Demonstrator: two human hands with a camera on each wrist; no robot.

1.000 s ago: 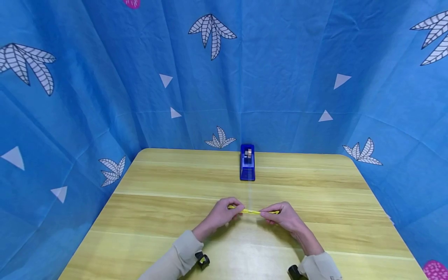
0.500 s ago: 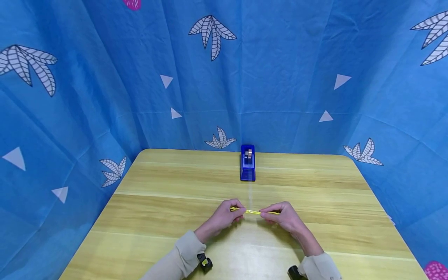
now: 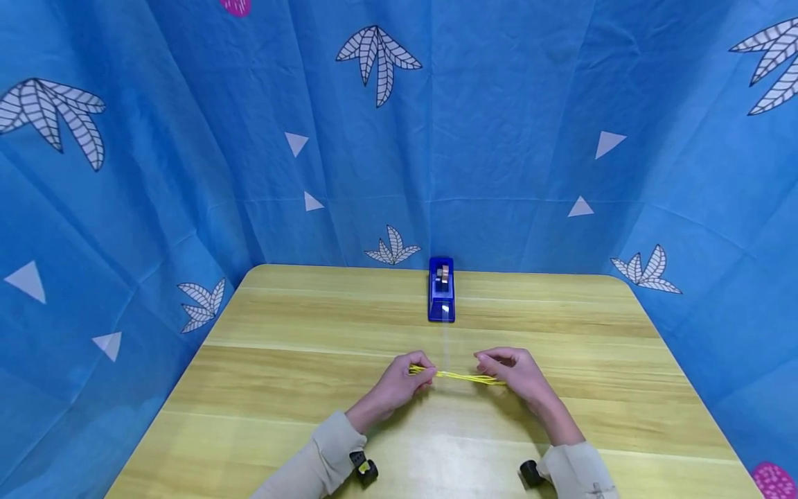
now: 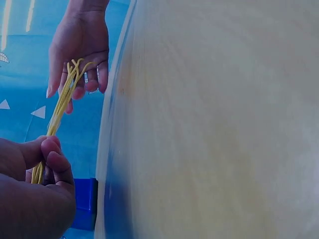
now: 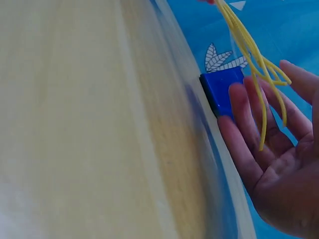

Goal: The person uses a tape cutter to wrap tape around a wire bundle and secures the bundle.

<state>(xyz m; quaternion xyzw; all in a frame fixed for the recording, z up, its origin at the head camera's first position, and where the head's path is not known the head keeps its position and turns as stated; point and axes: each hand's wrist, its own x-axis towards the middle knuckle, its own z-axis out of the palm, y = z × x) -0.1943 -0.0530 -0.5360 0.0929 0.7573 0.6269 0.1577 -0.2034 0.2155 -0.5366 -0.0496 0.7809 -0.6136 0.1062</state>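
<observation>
A bundle of thin yellow cords [image 3: 467,377] is pinched near its middle by the left hand [image 3: 399,382], between thumb and fingers. Its right-hand ends fan out loose beside the right hand [image 3: 516,373]. That hand's fingers [image 5: 239,107] look relaxed and spread in the right wrist view, with cord ends hanging in front of them. From the blue tape dispenser [image 3: 441,294] at the back of the table, a clear strip of tape [image 3: 446,343] reaches toward the bundle. A clear piece appears around the cords just right of the left fingertips.
The wood-grain table [image 3: 280,395] has rounded back corners. A blue curtain [image 3: 499,125] printed with leaves and triangles stands behind and at both sides. Each wrist carries a small black camera, one below the left sleeve [image 3: 337,443].
The right hand has let go of the cords and moved slightly right and up, so their ends now spread loose. The left hand shifted slightly right earlier and keeps its pinch.
</observation>
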